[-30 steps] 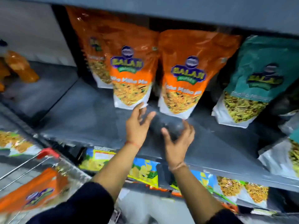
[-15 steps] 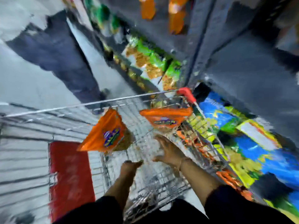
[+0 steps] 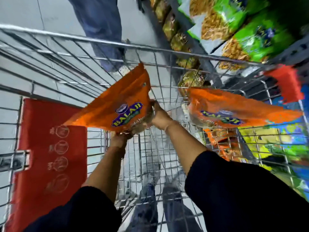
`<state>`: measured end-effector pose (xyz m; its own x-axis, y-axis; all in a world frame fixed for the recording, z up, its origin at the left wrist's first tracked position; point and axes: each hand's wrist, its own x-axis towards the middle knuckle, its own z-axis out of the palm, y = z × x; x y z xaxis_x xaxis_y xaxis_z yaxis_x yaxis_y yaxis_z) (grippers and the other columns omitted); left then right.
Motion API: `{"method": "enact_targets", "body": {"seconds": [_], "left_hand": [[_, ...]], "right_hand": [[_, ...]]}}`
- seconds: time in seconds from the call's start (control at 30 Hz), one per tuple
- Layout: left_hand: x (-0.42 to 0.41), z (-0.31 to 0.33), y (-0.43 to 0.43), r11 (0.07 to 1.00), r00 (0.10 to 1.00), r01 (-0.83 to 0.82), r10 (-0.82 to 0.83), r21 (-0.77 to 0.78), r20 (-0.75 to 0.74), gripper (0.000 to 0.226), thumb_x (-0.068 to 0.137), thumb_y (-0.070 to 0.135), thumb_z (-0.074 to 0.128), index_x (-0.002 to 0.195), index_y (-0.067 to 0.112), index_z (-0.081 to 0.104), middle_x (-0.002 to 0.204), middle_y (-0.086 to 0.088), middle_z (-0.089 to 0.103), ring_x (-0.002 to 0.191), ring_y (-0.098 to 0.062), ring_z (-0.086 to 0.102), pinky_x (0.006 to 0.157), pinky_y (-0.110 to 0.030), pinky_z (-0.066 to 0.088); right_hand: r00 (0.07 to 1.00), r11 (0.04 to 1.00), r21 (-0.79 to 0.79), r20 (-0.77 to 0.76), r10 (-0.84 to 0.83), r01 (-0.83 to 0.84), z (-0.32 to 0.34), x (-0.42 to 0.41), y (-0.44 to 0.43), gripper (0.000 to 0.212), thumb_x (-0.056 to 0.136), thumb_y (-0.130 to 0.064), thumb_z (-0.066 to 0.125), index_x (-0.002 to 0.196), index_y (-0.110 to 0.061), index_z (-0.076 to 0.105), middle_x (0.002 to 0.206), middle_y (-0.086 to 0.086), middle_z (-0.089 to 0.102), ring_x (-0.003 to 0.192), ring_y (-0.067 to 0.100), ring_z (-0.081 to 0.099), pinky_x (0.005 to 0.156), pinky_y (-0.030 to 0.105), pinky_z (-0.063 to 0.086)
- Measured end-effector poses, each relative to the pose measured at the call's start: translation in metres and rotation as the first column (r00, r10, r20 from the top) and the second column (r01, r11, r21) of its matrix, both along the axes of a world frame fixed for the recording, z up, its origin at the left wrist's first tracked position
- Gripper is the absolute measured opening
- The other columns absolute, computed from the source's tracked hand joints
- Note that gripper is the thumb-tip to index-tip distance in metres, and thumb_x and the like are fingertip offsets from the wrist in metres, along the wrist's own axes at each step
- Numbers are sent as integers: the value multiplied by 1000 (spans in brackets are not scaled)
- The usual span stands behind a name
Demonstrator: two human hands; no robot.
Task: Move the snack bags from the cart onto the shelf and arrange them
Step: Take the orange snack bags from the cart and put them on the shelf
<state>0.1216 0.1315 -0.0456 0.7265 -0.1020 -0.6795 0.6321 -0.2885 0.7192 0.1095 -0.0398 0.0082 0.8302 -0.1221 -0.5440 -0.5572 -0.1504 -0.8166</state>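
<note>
Both hands hold one orange Balaji snack bag (image 3: 122, 108) inside the wire cart (image 3: 103, 41): left hand (image 3: 117, 139) grips its bottom, right hand (image 3: 160, 117) its side. A second orange bag (image 3: 234, 108) waits (blurred); neither is shelved yet.

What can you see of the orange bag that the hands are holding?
The orange bag is a glossy plastic pouch with a blue and yellow "BALAJI" logo; snacks show through a clear part at its bottom. It is tilted, top edge up and away, over the cart. The left hand grips its bottom corner and the right hand its bottom right edge. Motion blur hides finer print.
</note>
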Motion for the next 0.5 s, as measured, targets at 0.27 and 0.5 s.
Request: {"method": "enact_targets", "body": {"seconds": [0.27,0.5], "left_hand": [[-4,105,2,985,984,162,-158,59,-79,20,80,-9,51,85,10,56,109,-20,59,68,-17,49,61,-28,40],[-53,233,-10,916,893,401,-387,-13,231,20,64,-7,70,82,1,67,64,10,71,76,-16,63,71,-28,45]], "right_hand": [[970,967,75,-33,-241,243,63,-58,19,77,68,-4,75,127,-12,26,133,16,50,117,26,49,106,44,39],[857,893,143,251,-449,426,196,-145,12,78,70,-3,72,131,-7,23,117,-2,49,103,-4,43,73,3,36]]}}
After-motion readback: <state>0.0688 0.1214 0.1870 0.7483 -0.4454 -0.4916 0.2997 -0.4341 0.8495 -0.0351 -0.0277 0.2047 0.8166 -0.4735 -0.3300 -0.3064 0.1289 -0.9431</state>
